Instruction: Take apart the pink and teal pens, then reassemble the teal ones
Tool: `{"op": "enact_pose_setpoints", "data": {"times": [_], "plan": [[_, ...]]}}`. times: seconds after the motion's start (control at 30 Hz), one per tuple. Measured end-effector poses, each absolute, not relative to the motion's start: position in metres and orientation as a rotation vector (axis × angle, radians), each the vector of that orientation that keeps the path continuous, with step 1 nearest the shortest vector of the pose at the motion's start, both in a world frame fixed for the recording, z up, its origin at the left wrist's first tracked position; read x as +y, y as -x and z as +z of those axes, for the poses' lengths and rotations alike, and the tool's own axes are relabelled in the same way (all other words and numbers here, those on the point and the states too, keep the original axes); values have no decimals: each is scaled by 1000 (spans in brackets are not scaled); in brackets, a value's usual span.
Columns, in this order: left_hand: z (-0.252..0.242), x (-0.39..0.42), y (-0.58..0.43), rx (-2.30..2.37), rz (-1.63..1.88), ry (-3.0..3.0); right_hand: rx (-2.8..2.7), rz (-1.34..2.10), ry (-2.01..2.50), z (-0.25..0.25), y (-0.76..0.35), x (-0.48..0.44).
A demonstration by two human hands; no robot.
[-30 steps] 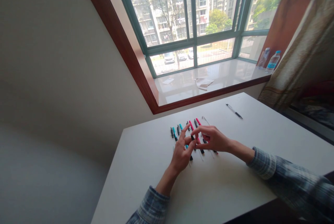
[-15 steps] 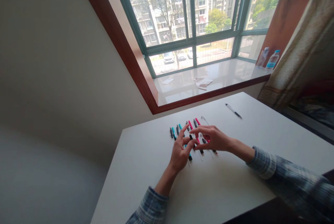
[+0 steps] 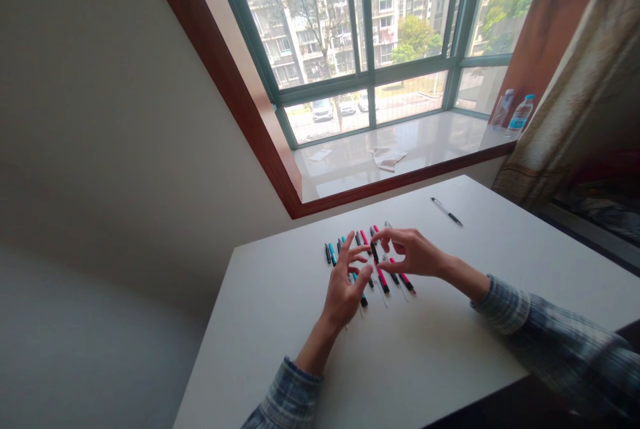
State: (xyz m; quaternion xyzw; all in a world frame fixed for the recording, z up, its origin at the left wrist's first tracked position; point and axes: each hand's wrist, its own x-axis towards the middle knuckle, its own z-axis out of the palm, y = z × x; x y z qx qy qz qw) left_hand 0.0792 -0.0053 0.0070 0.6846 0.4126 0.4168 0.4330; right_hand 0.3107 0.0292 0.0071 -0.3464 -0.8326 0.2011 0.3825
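Note:
Over the rows of pen parts, my right hand point(image 3: 413, 252) pinches a short black pen part point(image 3: 375, 253) between thumb and forefinger. My left hand point(image 3: 345, 286) is beside it, thumb and fingers spread, a fingertip close to the black part; whether it touches cannot be made out. Beneath and around the hands lie pink-and-black pen barrels point(image 3: 406, 282), teal-and-black pen pieces point(image 3: 333, 254), black pen pieces point(image 3: 327, 253) and thin white refills point(image 3: 383, 294). My hands hide some of these pieces.
A white table point(image 3: 280, 336) carries everything. Farther right on it lies a white-and-black pen point(image 3: 447, 211). Behind the table, the window sill point(image 3: 340, 179) holds a crumpled cloth point(image 3: 389, 159) and two plastic bottles, one with a blue label point(image 3: 520, 116). A curtain point(image 3: 560, 102) hangs at the right.
The fingers of my left hand have spread away from the black part. My right hand has shifted slightly up, with the black part now upright between its thumb and forefinger.

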Motion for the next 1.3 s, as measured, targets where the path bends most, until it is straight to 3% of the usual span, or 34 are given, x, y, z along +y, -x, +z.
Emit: {"op": "enact_pose_setpoints", "data": {"times": [0.4,1.3], "plan": [[5,-11,-82,1103,1115,-1745,-2046,617,1344,-19,-359,77],[2,-9,-80,1137,1129,-1768,-2104,589,1418,-23,-362,80]]}}
